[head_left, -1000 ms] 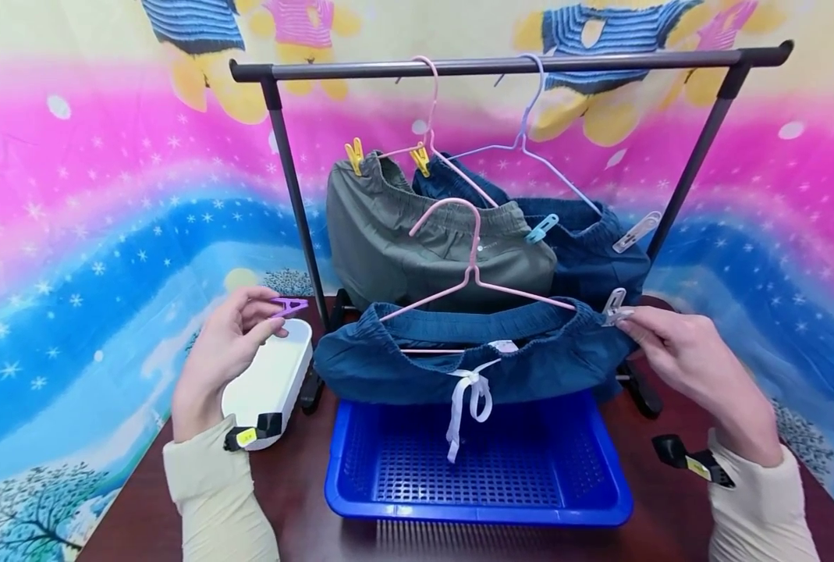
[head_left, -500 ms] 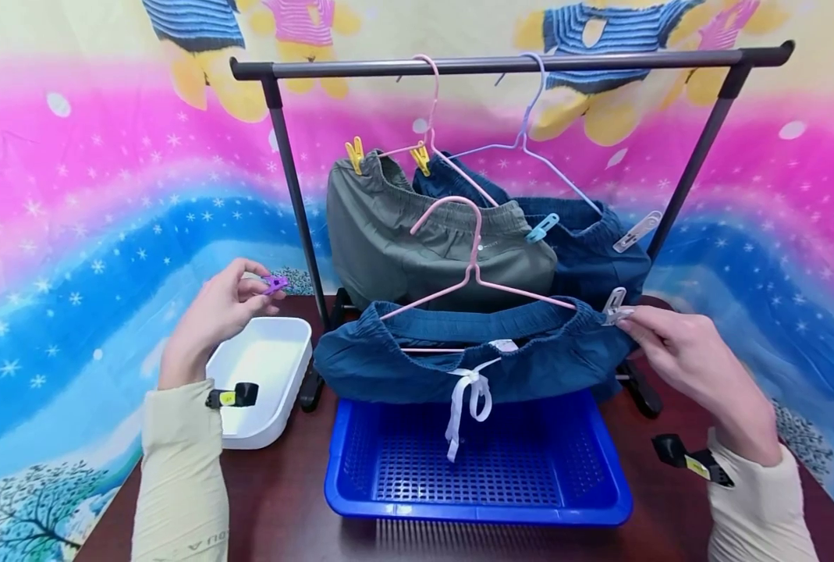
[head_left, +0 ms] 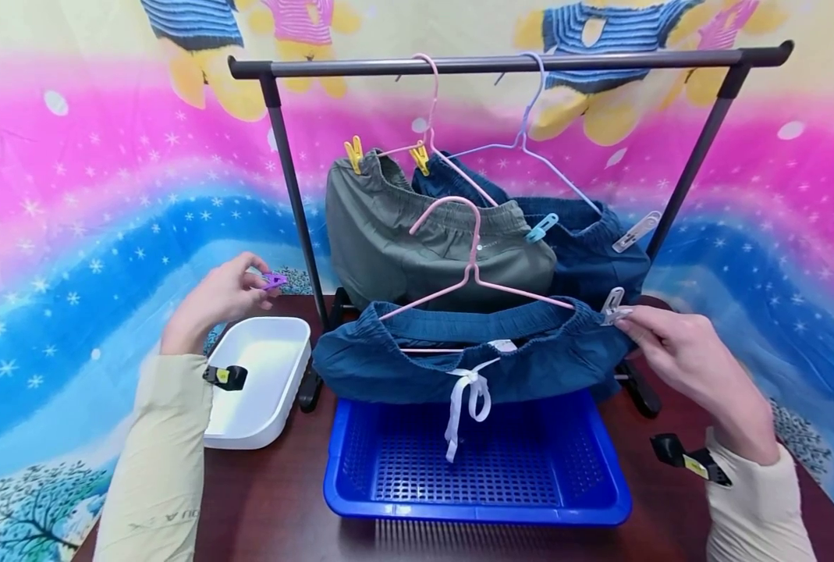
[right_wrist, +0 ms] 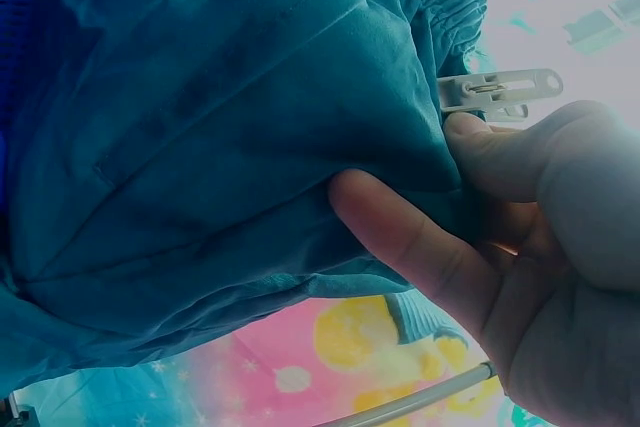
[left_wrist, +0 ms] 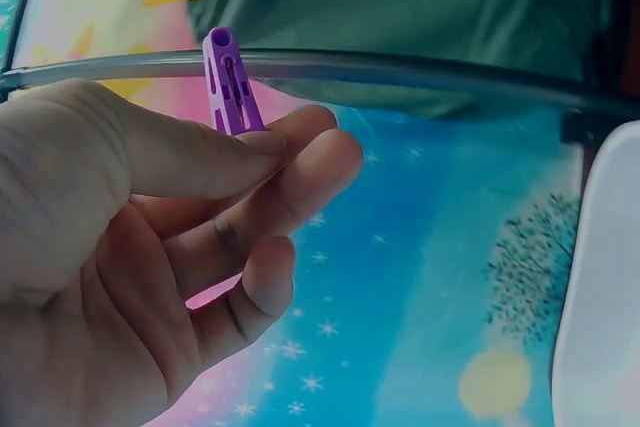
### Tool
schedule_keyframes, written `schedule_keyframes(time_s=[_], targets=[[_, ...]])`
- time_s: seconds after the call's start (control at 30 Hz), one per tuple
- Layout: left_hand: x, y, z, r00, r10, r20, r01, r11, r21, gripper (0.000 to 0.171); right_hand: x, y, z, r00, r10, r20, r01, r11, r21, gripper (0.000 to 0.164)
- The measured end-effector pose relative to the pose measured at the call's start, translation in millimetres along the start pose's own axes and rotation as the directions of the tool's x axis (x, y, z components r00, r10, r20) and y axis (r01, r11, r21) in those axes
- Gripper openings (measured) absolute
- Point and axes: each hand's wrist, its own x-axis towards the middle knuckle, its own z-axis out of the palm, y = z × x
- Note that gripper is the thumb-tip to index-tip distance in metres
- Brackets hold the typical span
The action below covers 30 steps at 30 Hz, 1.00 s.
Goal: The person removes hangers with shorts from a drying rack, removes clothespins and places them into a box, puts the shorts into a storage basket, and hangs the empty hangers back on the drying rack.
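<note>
In the head view, my left hand (head_left: 223,297) pinches a purple clothespin (head_left: 274,280) above the left side of the table. The left wrist view has that clothespin (left_wrist: 232,82) sticking up between thumb and fingers. My right hand (head_left: 697,371) grips the right waist corner of dark blue shorts (head_left: 473,363), right beside a clear clothespin (head_left: 614,300) on the waistband. In the right wrist view the thumb lies under the clear clothespin (right_wrist: 495,90), and the forefinger lies along the cloth. A pink hanger (head_left: 472,269) runs inside the waistband, its hook off the rail.
A black rack (head_left: 599,61) stands behind, with grey-green shorts (head_left: 431,250) and more blue shorts (head_left: 599,257) clipped on hangers. A blue basket (head_left: 480,511) sits under the front shorts. At left is a white plastic box (head_left: 276,425).
My left hand has lifted and moved left with the purple clothespin, away from the front shorts, uncovering more of the white box. My right hand and the shorts stay where they were.
</note>
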Motion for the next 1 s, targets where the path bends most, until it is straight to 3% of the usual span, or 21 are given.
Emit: schedule_keyframes(time_s=[0.17,0.37,0.5,0.67,0.83,1.0], targets=[[15.0,-13.4,3.2,0.999,0.013,0.052,-0.016,0.998,0.063,0.032,-0.7,0.3,0.1,1.000,0.002,0.005,-0.002,1.000,0.001,0.030],[27.6,-28.3,9.3,0.997,0.071,0.041,-0.077,0.985,0.153,0.032,-0.1,0.3,-0.5,1.000,-0.010,0.010,0.010,1.000,0.004,0.030],[33.2,-35.4,14.0,0.997,0.071,0.043,-0.078,0.981,0.181,0.031,0.5,0.8,-1.1,1.000,-0.016,0.004,0.016,1.000,-0.002,0.030],[38.0,-49.6,22.6,0.995,0.022,0.095,-0.040,0.980,0.196,0.031,0.7,0.4,-0.9,1.000,-0.017,0.000,0.017,1.000,-0.005,0.032],[40.5,-61.4,30.9,0.989,-0.063,0.135,0.039,0.985,0.169,0.035,0.4,-0.8,-0.8,1.000,-0.007,-0.002,0.007,1.000,0.012,0.029],[42.6,-72.6,37.3,0.977,-0.147,0.155,0.116,0.974,0.193,0.041,1.0,-0.4,-0.5,1.000,-0.008,0.006,0.008,1.000,-0.004,0.030]])
